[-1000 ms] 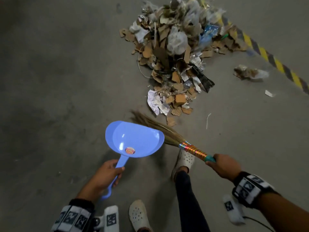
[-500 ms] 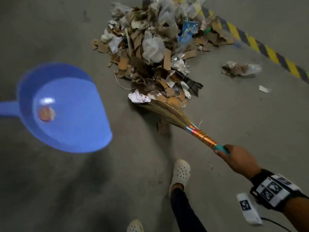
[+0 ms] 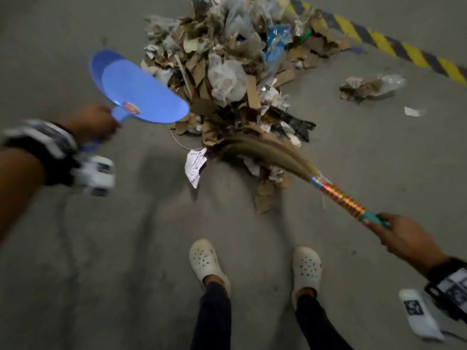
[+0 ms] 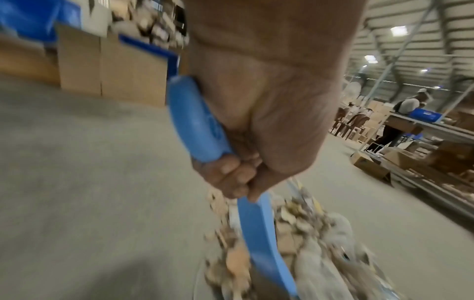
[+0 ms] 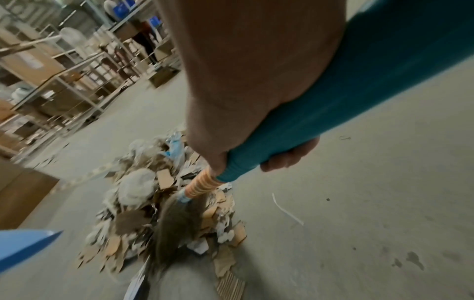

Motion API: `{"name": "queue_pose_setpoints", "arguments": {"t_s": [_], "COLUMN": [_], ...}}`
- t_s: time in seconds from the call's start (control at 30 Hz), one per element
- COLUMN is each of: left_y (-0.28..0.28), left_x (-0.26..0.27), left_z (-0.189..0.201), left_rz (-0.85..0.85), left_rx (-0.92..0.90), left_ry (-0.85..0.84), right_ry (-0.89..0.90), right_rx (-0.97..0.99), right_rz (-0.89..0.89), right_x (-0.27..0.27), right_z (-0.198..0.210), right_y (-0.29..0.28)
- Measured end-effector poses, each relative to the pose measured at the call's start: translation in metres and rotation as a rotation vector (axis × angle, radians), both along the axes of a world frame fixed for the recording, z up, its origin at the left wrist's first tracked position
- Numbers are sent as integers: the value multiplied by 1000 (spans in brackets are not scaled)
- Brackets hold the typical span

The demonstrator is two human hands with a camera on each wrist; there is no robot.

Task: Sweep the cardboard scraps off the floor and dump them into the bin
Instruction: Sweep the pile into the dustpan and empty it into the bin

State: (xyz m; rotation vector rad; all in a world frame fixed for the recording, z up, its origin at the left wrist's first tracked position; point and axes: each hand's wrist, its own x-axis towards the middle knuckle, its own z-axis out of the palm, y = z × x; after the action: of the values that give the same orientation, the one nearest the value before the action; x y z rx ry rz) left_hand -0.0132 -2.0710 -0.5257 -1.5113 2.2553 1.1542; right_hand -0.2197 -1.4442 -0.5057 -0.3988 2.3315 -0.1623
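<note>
A big heap of cardboard scraps (image 3: 227,79) mixed with paper and plastic lies on the grey floor ahead of my feet. My left hand (image 3: 93,122) grips the handle of a blue dustpan (image 3: 141,97), held in the air at the heap's left edge; the wrist view shows my fingers (image 4: 231,176) curled round the handle (image 4: 195,125). My right hand (image 3: 401,236) grips the teal end of a grass broom (image 3: 338,195), whose bristles (image 3: 262,150) rest against the near side of the heap. The broom handle (image 5: 359,97) and the scraps (image 5: 159,203) show in the right wrist view. No bin is visible.
A yellow-black striped line (image 3: 394,44) crosses the floor at the upper right, with a loose wad of plastic and paper (image 3: 369,84) near it. My white clogs (image 3: 207,261) stand just behind the heap. Shelving with boxes (image 4: 420,162) and a person (image 4: 410,103) are in the background.
The dustpan swung from the far left, close to the camera, over to the heap's left edge. The broom's bristles pushed further left along the heap's near side. My feet stepped closer.
</note>
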Motion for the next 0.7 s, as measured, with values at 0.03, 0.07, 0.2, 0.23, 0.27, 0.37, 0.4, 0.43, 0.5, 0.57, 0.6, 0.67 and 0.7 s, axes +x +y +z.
{"name": "queue_pose_setpoints", "arguments": {"t_s": [0.03, 0.07, 0.2, 0.23, 0.27, 0.37, 0.4, 0.43, 0.5, 0.57, 0.6, 0.67, 0.7], "left_y": [58, 84, 135, 136, 138, 134, 127, 118, 97, 72, 60, 40, 33], "left_x": [-9, -20, 15, 23, 31, 56, 65, 73, 90, 108, 117, 130, 134], "left_z": [28, 30, -22, -34, -43, -55, -63, -67, -78, -93, -100, -116, -122], "left_rz": [43, 32, 60, 65, 25, -72, -72, -78, -128, -192, -228, -257, -268], "left_rx": [-7, 16, 142, 193, 195, 170, 171, 171, 169, 163, 160, 167, 175], "left_ry": [103, 47, 123, 135, 145, 113, 91, 46, -85, -252, -320, -418, -457], "right_ry": [-1, 15, -24, -44, -43, 33, 63, 81, 96, 107, 100, 75, 51], "right_rx": [-2, -14, -110, -119, -129, -140, -127, -112, -71, -27, -4, 39, 67], "right_rz": [-46, -96, -282, -332, -390, -485, -495, -502, -497, -490, -485, -429, -407], "right_x": [4, 8, 23, 26, 28, 32, 29, 24, 12, -2, -8, -16, -19], "right_z": [5, 11, 35, 38, 40, 29, 22, 12, -12, -44, -60, -96, -111], "right_y": [-1, 0, 7, 9, 9, 7, 0, -10, -31, -52, -61, -80, -89]}}
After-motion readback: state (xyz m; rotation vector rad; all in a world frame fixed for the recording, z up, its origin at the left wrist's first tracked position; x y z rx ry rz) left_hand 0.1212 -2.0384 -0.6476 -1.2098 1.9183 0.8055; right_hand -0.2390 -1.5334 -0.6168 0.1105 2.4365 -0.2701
